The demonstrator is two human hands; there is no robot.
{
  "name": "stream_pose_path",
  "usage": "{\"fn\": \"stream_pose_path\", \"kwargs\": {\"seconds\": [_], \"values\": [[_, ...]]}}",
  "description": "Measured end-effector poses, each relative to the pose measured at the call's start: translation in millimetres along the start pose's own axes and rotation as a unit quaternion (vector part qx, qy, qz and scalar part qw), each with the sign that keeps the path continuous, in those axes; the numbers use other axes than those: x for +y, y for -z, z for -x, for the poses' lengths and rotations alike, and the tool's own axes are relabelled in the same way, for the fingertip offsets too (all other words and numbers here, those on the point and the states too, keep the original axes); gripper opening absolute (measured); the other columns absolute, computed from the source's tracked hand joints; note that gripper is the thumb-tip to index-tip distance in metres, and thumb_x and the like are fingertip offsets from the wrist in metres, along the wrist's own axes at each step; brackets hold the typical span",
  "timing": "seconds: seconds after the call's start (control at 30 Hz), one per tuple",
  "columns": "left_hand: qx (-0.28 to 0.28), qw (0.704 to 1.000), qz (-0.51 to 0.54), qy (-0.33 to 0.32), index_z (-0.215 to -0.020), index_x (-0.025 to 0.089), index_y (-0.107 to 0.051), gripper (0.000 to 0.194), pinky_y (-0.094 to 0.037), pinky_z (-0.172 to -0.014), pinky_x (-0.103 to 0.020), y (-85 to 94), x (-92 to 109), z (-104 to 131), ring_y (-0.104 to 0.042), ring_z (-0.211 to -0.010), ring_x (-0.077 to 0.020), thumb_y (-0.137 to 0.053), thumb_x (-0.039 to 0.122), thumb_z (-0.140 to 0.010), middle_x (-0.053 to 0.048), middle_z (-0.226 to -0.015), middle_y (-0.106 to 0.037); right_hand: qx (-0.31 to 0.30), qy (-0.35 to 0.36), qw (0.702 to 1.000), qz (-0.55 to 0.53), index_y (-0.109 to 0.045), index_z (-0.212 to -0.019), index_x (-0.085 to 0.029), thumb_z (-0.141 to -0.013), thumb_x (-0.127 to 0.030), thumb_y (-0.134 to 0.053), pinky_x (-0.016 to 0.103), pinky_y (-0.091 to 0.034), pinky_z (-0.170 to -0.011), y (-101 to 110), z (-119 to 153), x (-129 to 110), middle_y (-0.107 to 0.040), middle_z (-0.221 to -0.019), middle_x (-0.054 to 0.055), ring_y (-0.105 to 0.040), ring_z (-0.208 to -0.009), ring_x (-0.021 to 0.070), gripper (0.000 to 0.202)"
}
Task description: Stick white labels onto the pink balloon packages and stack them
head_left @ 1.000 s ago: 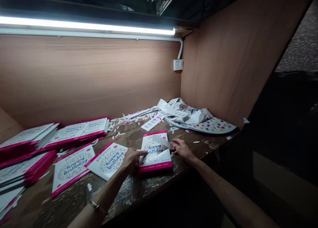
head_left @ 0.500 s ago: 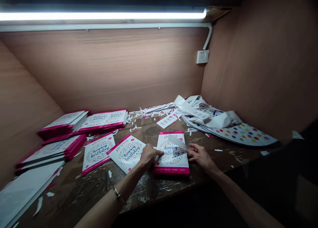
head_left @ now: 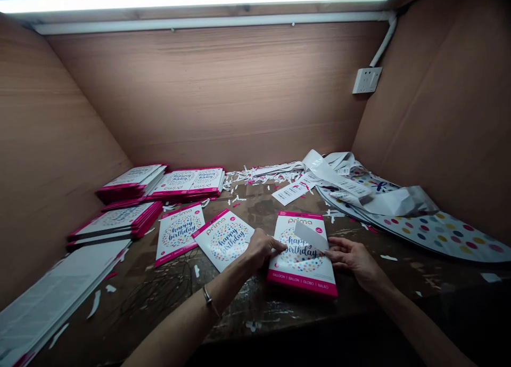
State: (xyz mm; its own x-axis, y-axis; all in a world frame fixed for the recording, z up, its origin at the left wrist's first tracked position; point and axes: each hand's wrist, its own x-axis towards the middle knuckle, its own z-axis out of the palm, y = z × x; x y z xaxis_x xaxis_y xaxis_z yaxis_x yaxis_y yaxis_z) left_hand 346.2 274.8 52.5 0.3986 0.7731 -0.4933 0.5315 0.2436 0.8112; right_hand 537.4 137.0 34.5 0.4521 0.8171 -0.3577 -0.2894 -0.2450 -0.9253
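At lower centre, the left hand point(head_left: 260, 248) points one finger onto a "happy birthday" balloon packet point(head_left: 300, 271) on the worktop point(head_left: 255, 206), apparently to steady it; whether its curled fingers hold anything cannot be told, while the right hand point(head_left: 354, 259) seems to pinch a white strip point(head_left: 310, 236) at the packet's right edge. Two loose packets point(head_left: 229, 242) overlap just left, with stacked packets point(head_left: 187, 181) farther left, perhaps piled to save space. Beyond, at right, barcoded label strips point(head_left: 348, 185) drape over polka-dot sheets point(head_left: 459, 238).
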Motion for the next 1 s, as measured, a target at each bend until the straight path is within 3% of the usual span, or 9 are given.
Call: {"fn": "stream_pose_path", "kwargs": {"seconds": [0.23, 0.37, 0.5, 0.63, 0.77, 0.9, 1.0], "values": [[0.011, 0.999, 0.053, 0.004, -0.041, 0.017, -0.04, 0.032, -0.015, -0.033, -0.024, -4.1, -3.6, 5.2, -0.029, -0.031, -0.008, -0.072, 0.017, -0.047, 0.005, -0.034, -0.036, -0.024, -0.014, 0.999, -0.029, -0.061, -0.097, -0.014, -0.051, -0.021, -0.08, 0.027, -0.054, -0.06, 8.1, -0.3, 4.5, -0.061, -0.074, 0.0, -0.063, -0.068, 0.0165, 0.05], [0.004, 0.991, 0.135, 0.009, -0.053, 0.018, -0.042, 0.031, -0.027, -0.034, -0.022, -9.4, 2.3, 21.6, -0.041, -0.034, -0.0115, -0.071, 0.014, -0.046, 0.005, -0.039, -0.044, -0.036, -0.016, 0.999, -0.035, -0.062, -0.096, -0.014, -0.05, -0.021, -0.081, 0.029, -0.054, -0.065, 10.2, 4.0, 3.4, -0.063, -0.074, 0.001, -0.064, -0.069, 0.0176, 0.05], [-0.011, 0.97, 0.245, 0.003, -0.063, 0.019, -0.04, 0.037, -0.045, -0.046, -0.028, -16.7, 10.1, 38.5, -0.055, -0.048, -0.0175, -0.067, 0.007, -0.041, 0.001, -0.051, -0.056, -0.08, 0.004, 0.996, -0.044, -0.062, -0.101, -0.016, -0.052, -0.023, -0.079, 0.032, -0.053, -0.069, 9.4, 7.8, 5.0, -0.067, -0.082, 0.004, -0.064, -0.076, 0.0207, 0.052], [-0.059, 0.943, 0.326, -0.046, -0.077, 0.015, -0.05, 0.042, -0.05, -0.057, -0.033, -16.9, 9.8, 52.4, -0.061, -0.064, -0.0227, -0.061, 0.004, -0.038, -0.006, -0.074, -0.065, -0.091, 0.035, 0.994, -0.049, -0.062, -0.1, -0.018, -0.054, -0.024, -0.078, 0.034, -0.053, -0.071, 5.0, 11.8, 5.6, -0.067, -0.089, 0.005, -0.063, -0.08, 0.0222, 0.049], [-0.103, 0.911, 0.39, -0.08, -0.083, 0.011, -0.059, 0.048, -0.048, -0.051, -0.029, -9.7, -2.8, 62.2, -0.06, -0.061, -0.0229, -0.056, 0.0, -0.036, -0.009, -0.074, -0.067, -0.106, 0.062, 0.992, 0.002, -0.06, -0.101, -0.021, -0.058, -0.027, -0.076, 0.035, -0.052, -0.072, -5.5, 19.4, -2.3, -0.067, -0.091, 0.005, -0.062, -0.083, 0.0238, 0.046], [-0.057, 0.895, 0.42, -0.135, -0.08, 0.012, -0.064, 0.044, -0.049, -0.056, -0.031, 7.5, -13.6, 74.4, -0.06, -0.059, -0.0218, -0.055, 0.001, -0.038, -0.005, -0.066, -0.066, -0.116, 0.15, 0.977, 0.102, -0.062, -0.077, -0.019, -0.061, -0.03, -0.073, 0.028, -0.049, -0.07, -22.3, 29.4, -19.8, -0.063, -0.094, 0.005, -0.059, -0.084, 0.0216, 0.022], [-0.022, 0.908, 0.387, -0.161, -0.076, 0.012, -0.067, 0.041, -0.048, -0.058, -0.031, 33.9, -10.6, 88.6, -0.06, -0.061, -0.0224, -0.056, 0.003, -0.038, -0.004, -0.067, -0.067, -0.117, 0.181, 0.972, 0.089, -0.059, -0.064, -0.018, -0.064, -0.034, -0.07, 0.025, -0.047, -0.065, -26.0, 21.5, -29.0, -0.061, -0.086, 0.004, -0.058, -0.076, 0.0179, 0.019]]}}
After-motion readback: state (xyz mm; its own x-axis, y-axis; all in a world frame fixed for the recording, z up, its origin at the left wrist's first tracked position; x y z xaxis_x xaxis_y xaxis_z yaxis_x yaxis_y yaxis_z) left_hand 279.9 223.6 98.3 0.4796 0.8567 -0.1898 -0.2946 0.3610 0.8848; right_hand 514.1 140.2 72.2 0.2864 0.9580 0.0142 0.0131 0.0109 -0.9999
